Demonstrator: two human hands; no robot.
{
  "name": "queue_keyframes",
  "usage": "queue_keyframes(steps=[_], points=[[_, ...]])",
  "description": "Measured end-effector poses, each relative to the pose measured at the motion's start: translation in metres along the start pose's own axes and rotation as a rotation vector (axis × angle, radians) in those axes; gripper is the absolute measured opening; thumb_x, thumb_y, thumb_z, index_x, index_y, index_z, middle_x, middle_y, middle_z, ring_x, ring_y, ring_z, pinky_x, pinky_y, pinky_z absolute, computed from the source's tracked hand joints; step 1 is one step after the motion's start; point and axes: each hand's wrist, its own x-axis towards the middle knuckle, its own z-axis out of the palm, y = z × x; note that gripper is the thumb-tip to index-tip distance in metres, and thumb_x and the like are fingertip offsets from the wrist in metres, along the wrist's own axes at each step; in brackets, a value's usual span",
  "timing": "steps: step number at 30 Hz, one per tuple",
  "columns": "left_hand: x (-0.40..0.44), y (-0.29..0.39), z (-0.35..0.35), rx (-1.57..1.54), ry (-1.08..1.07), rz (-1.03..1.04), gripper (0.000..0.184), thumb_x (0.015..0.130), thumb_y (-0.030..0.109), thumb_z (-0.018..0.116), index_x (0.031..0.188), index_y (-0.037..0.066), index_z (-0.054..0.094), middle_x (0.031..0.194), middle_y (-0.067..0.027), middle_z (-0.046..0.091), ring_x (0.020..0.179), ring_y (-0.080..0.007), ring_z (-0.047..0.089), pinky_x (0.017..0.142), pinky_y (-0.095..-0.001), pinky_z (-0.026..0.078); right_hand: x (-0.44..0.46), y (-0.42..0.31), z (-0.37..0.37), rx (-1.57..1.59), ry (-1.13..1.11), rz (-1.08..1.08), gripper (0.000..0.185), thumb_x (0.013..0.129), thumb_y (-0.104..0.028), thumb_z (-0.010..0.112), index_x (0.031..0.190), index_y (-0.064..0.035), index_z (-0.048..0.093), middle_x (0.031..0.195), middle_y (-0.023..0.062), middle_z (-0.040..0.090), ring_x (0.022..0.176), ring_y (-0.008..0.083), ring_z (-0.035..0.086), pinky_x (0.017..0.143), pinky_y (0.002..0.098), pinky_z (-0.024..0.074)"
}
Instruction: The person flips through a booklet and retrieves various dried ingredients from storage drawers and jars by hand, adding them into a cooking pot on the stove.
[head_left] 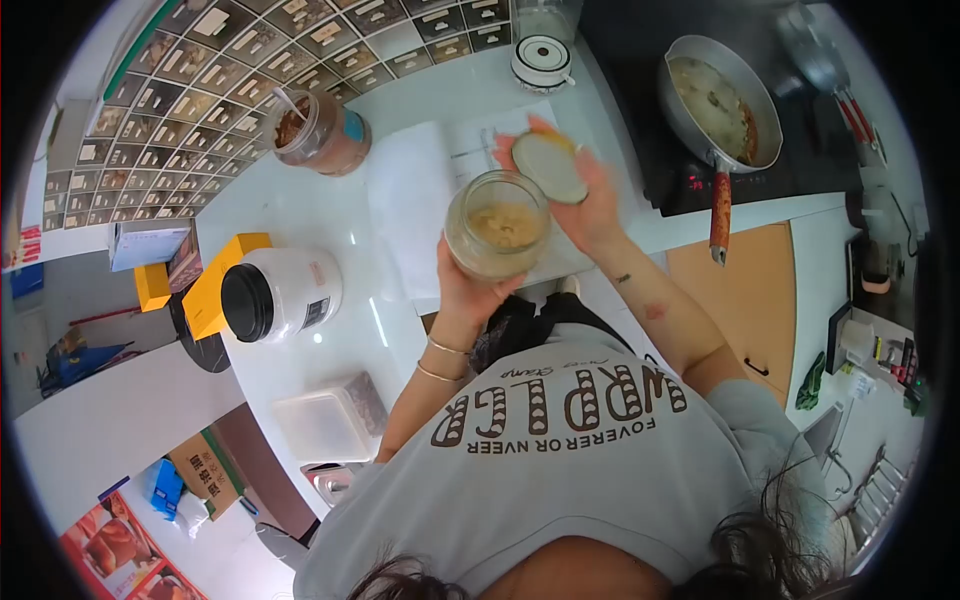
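My left hand [468, 292] is closed around a clear glass jar [492, 262], which has no lid on and holds a pale yellowish-brown paste or powder at the bottom. A round, pale grey-green lid [550, 168] is in my right hand [598, 205], just beyond the jar's mouth and apart from it, the fingers curled around its edge. Under both hands are the white counter and white paper sheets [408, 185].
A pan [722, 108] of bubbling liquid sits on the black hob [690, 196], its handle toward me. To the left stand an open jar of reddish-brown contents with a spoon [338, 150], a white tub with a black lid [298, 295] and a clear container [330, 420].
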Motion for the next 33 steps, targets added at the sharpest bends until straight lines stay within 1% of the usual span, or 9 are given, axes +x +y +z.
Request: queue_keyframes(steps=[1, 3, 9, 11, 12, 17, 21, 27, 33], points=[[-0.005, 0.004, 0.002, 0.008, 0.010, -0.004, 0.064, 0.086, 0.057, 0.040, 0.129, 0.011, 0.041, 0.124, -0.0157, 0.049, 0.106, -0.0359, 0.053, 0.074, -0.0428, 0.054, -0.003, 0.009, -0.007, 0.012, 0.006, -0.004, 0.056, 0.094, -0.037, 0.035, 0.137, -0.0019, 0.030, 0.129, 0.0224, 0.045, 0.120, 0.0273, 0.045, 0.106, 0.0372, 0.0295], [-0.018, 0.005, 0.005, 0.196, 0.431, 0.156, 0.066, 0.085, 0.059, 0.037, 0.133, 0.014, 0.037, 0.132, -0.0133, 0.043, 0.117, -0.0341, 0.046, 0.083, -0.0483, 0.049, -0.012, 0.017, -0.012, -0.049, 0.136, 0.088, 0.057, 0.093, -0.040, 0.037, 0.136, -0.0024, 0.032, 0.129, 0.0216, 0.045, 0.120, 0.0292, 0.045, 0.106, 0.0383, 0.0302], [-0.052, -0.003, 0.034, 0.304, 0.389, 0.283, 0.067, 0.085, 0.062, 0.033, 0.134, 0.017, 0.035, 0.135, -0.0108, 0.039, 0.120, -0.0321, 0.042, 0.091, -0.0524, 0.041, -0.021, 0.015, -0.006, 0.399, 0.094, 0.065, 0.060, 0.090, -0.048, 0.037, 0.133, -0.0067, 0.037, 0.132, 0.0231, 0.042, 0.121, 0.0337, 0.044, 0.105, 0.0423, 0.0300], [-0.044, -0.003, 0.006, 0.341, 0.594, 0.321, 0.068, 0.085, 0.063, 0.032, 0.134, 0.016, 0.035, 0.135, -0.0110, 0.040, 0.120, -0.0317, 0.043, 0.089, -0.0518, 0.043, -0.024, 0.051, -0.035, 0.408, 0.260, 0.135, 0.058, 0.090, -0.047, 0.039, 0.132, -0.0065, 0.038, 0.128, 0.0217, 0.046, 0.117, 0.0318, 0.046, 0.103, 0.0409, 0.0320], [-0.047, -0.004, 0.009, 0.354, 0.587, 0.328, 0.068, 0.085, 0.063, 0.032, 0.134, 0.016, 0.035, 0.135, -0.0110, 0.040, 0.120, -0.0317, 0.043, 0.089, -0.0518, 0.043, -0.019, 0.052, -0.030, 0.407, 0.433, 0.208, 0.057, 0.090, -0.045, 0.041, 0.132, -0.0063, 0.039, 0.124, 0.0202, 0.050, 0.113, 0.0300, 0.049, 0.102, 0.0396, 0.0340], [-0.059, -0.007, 0.035, 0.343, 0.458, 0.369, 0.066, 0.085, 0.061, 0.035, 0.133, 0.015, 0.036, 0.132, -0.0106, 0.043, 0.118, -0.0300, 0.044, 0.091, -0.0536, 0.039, -0.029, 0.038, -0.022, 0.423, 0.261, 0.127, 0.056, 0.089, -0.044, 0.044, 0.131, -0.0071, 0.040, 0.123, 0.0196, 0.051, 0.111, 0.0295, 0.050, 0.101, 0.0401, 0.0348], [-0.039, -0.009, 0.027, 0.467, 0.634, 0.371, 0.065, 0.085, 0.060, 0.038, 0.132, 0.015, 0.037, 0.134, -0.0098, 0.041, 0.122, -0.0306, 0.041, 0.094, -0.0509, 0.039, -0.018, 0.055, -0.037, 0.393, 0.412, 0.169, 0.055, 0.089, -0.045, 0.045, 0.130, -0.0076, 0.040, 0.121, 0.0198, 0.051, 0.111, 0.0292, 0.051, 0.099, 0.0408, 0.0362], [-0.044, -0.001, 0.032, 0.407, 0.380, 0.422, 0.060, 0.087, 0.057, 0.038, 0.133, 0.018, 0.037, 0.135, -0.0101, 0.038, 0.126, -0.0316, 0.035, 0.097, -0.0556, 0.032, -0.014, 0.041, -0.034, 0.489, 0.309, 0.126, 0.054, 0.088, -0.045, 0.045, 0.128, -0.0078, 0.041, 0.117, 0.0203, 0.053, 0.108, 0.0299, 0.052, 0.096, 0.0422, 0.0388], [-0.043, 0.002, 0.038, 0.429, 0.566, 0.442, 0.063, 0.086, 0.058, 0.040, 0.134, 0.017, 0.034, 0.137, -0.0100, 0.035, 0.126, -0.0321, 0.035, 0.097, -0.0536, 0.034, -0.011, 0.036, -0.029, 0.523, 0.294, 0.113, 0.052, 0.088, -0.046, 0.045, 0.125, -0.0098, 0.044, 0.116, 0.0198, 0.054, 0.107, 0.0304, 0.052, 0.096, 0.0426, 0.0388]])
